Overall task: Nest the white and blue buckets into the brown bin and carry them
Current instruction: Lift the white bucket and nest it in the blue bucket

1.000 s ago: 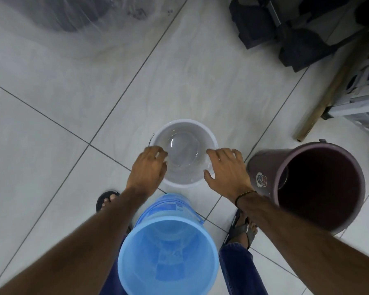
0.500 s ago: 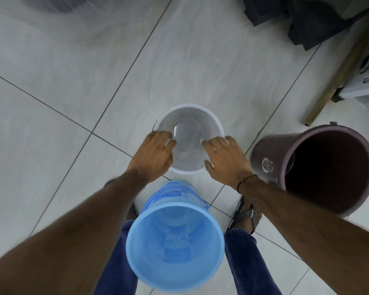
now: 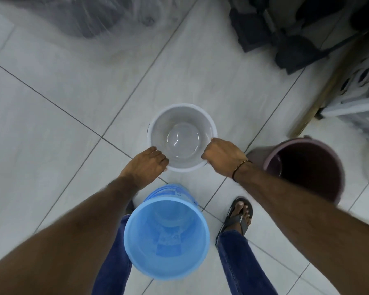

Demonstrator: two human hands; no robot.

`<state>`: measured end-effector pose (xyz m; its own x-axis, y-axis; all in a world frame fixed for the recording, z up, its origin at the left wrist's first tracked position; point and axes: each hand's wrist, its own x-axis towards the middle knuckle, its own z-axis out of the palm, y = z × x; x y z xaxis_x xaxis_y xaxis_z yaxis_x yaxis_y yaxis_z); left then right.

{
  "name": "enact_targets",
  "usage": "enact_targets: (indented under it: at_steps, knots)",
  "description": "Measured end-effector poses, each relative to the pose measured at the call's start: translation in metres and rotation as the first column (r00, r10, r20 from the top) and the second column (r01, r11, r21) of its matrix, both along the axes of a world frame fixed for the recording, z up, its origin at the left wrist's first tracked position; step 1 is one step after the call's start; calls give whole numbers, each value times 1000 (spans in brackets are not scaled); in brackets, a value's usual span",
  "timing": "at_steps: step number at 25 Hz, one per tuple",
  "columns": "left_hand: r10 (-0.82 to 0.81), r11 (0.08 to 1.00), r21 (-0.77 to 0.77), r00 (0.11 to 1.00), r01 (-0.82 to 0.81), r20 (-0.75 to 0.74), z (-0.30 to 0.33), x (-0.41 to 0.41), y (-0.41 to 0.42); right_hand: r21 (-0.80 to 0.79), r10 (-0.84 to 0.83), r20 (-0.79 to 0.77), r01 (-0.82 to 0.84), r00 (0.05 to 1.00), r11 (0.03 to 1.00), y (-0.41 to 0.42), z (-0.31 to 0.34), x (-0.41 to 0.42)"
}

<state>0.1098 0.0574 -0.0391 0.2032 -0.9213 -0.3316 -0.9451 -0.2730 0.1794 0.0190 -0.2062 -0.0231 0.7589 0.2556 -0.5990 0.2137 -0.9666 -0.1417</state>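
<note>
Here both hands' fingers (image 3: pixel 158 155) clamp the white bucket (image 3: pixel 182 116) rim; no writing is legible.

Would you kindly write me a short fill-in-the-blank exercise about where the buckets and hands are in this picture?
1. Both hands, left hand and right hand, grip the rim of the ____ bucket.
2. The bucket standing between the person's legs is ____.
3. The brown bin holds ____ buckets so far.
4. A dark bracelet sits on the ____ wrist.

Missing words: white; blue; no; right
</note>
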Motion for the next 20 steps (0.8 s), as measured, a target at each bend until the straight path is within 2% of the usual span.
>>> enact_targets:
  at_steps: [4,8,10,14,17,20]
  knots:
    - [177,984,-9,983,-176,39,128,-22,-5,11,59,73,-60,996,998,-10,124,2]
    - [405,913,-63,914,-403,24,258,-92,12,41,214,149,-222,965,974,10,250,-25]
    - [439,898,-60,898,-437,25,291,-135,31,49,279,138,-288,950,956,30,283,-49]
    - [459,886,100,887,-454,-43,286,-223,91,57,394,36,-395,919,917,83,285,-115]
    - [454,880,216,882,-423,-124,241,-269,125,47,439,-53,-437,897,898,118,241,-162]
    - [465,865,289,871,-409,-159,182,-295,137,16,400,-94,-400,912,916,138,186,-192]
